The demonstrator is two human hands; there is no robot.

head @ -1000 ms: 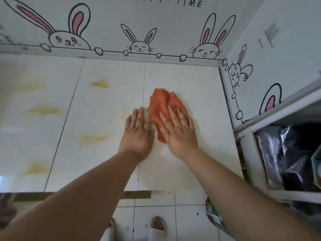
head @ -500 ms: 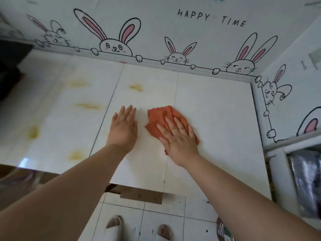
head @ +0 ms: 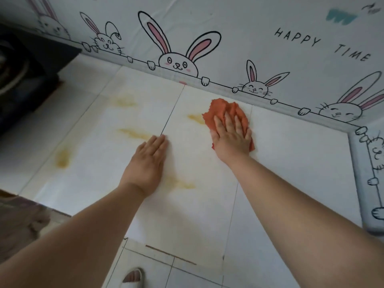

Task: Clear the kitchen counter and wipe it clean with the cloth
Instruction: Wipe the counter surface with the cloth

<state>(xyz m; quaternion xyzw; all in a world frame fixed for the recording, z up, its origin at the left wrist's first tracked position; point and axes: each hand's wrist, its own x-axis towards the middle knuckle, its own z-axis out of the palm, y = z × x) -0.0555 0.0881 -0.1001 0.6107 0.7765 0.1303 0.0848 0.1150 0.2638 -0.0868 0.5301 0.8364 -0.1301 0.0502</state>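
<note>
A slippered foot point(head: 133, 278) is seen nearest the camera, on the floor tiles point(head: 187, 275) below the counter's front edge. On the counter point(head: 291, 163) wiping is in hand, so the clearing step is judged done.

The left hand point(head: 148, 161) is laid palm down on the bare surface with its fingers straight and together, and nothing is held. A second ago it lay against the right hand. It is now set well apart to the left, judged to serve as a brace. A yellow smear point(head: 180, 183) is noted just right of its wrist. Two further smears point(head: 62, 156) point(head: 133, 133) lie to the left and have not yet been reached.

Farther in, the right hand point(head: 231, 138) is pressed flat on the orange cloth point(head: 220, 110), with its fingers extended and spread, not curled round it. Within the last second the cloth has been carried leftward and toward the wall. Its left edge now lies just beside a yellow mark point(head: 196, 118), which is judged the next to be wiped. The other smears would remain after that, so the task is judged well short of finished.

Behind, the counter is bounded by the rabbit-patterned wall point(head: 178, 63).
</note>
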